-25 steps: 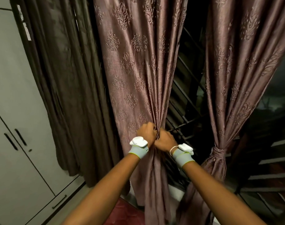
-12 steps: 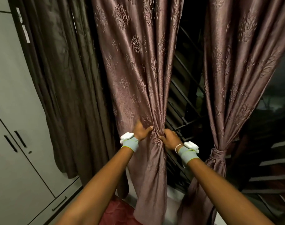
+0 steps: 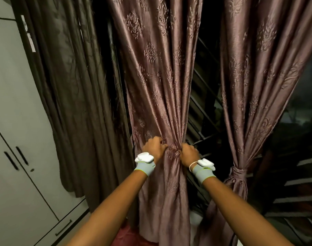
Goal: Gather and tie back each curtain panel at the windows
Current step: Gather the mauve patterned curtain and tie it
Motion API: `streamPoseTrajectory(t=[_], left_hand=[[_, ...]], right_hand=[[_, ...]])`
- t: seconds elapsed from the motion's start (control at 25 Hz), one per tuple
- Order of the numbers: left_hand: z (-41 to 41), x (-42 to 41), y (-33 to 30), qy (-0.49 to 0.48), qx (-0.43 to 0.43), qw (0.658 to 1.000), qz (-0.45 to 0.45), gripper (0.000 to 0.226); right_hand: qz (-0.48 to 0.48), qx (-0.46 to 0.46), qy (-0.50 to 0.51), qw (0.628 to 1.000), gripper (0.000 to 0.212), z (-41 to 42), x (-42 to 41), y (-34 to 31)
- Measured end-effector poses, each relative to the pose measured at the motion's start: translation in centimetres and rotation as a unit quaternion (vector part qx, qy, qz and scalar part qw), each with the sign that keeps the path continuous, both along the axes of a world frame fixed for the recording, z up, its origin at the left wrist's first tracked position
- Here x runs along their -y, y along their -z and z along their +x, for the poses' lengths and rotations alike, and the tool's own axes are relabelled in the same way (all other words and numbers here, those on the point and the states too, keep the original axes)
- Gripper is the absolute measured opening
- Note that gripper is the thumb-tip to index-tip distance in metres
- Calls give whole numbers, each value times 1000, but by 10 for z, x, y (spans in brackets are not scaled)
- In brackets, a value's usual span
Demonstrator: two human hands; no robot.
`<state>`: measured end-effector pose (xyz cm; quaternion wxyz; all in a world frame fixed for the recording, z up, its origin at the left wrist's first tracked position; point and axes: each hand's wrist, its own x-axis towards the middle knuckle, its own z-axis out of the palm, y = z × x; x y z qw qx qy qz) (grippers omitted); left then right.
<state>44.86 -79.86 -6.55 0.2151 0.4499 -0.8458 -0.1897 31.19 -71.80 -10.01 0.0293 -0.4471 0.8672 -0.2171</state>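
The person stands close to a mauve, damask-patterned curtain panel (image 3: pixel 160 86) that hangs in the middle of the view. The left hand (image 3: pixel 154 148) and the right hand (image 3: pixel 189 153) grip it from opposite sides at the same height, fingers curled into the cloth, so that the fabric is squeezed into a narrow waist between them. Above the hands the folds fan out wide; below, the cloth falls in a loose column toward the floor.

The step in hand looks to be gathering, with the tie yet to come. No tie band shows at this panel; whether one is hidden in the folds cannot be told. To do it well, the hands would likely need to sweep in the outer folds evenly, keep the waist tight with one hand, and free the other for the tie.

To the right, a second mauve patterned panel (image 3: pixel 258 86) is already cinched low by a fabric knot (image 3: pixel 237 172), which gives a fair height to match. Between the two panels a dark window grille (image 3: pixel 203 110) is exposed, just beside the right hand. On the left a dark brown sheer curtain (image 3: pixel 66 86) hangs just beside the gathered panel, and a grey wardrobe (image 3: pixel 13 121) stands beyond it, so open room lies mainly toward the person.
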Motion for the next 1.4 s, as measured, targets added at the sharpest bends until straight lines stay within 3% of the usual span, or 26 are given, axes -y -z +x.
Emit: streamPoseTrajectory(t=[0.16, 0.28, 0.48, 0.64, 0.72, 0.84, 0.92, 1.0, 1.12, 1.2, 1.4], left_hand=[[-10, -12, -2, 34, 49, 994, -89, 36], [-11, -14, -1, 28, 0, 993, -118, 26], [-8, -4, -5, 30, 49, 998, -25, 32], [-6, 8, -5, 107, -15, 990, 88, 19], [-2, 12, -5, 87, -39, 991, 91, 19], [-3, 18, -2, -1, -81, 995, 58, 48], [-8, 29, 8, 10, -117, 987, 107, 77], [-14, 46, 22, 16, -173, 968, 182, 89], [-4, 37, 10, 0, -160, 976, 149, 36], [4, 28, 3, -36, -146, 983, 102, 32], [1, -3, -1, -16, 8, 1000, -23, 31]], right_hand=[[13, -14, -39, 999, 25, 20, 7, -9], [18, 25, -77, 997, 27, 31, 12, -11], [26, 61, -93, 994, 36, 31, 12, -14], [29, 32, -64, 997, 36, 22, 11, -9], [38, 20, -72, 996, 36, 16, 10, -10], [40, 46, -87, 994, 36, 11, 11, -9], [34, 63, -89, 993, 36, 8, 9, -10], [30, 79, -94, 992, 38, 4, 7, -10], [37, 81, -87, 992, 38, -2, 5, -10], [41, 62, -73, 995, 36, -5, 5, -8], [30, -11, -31, 999, 33, 1, 6, -10]])
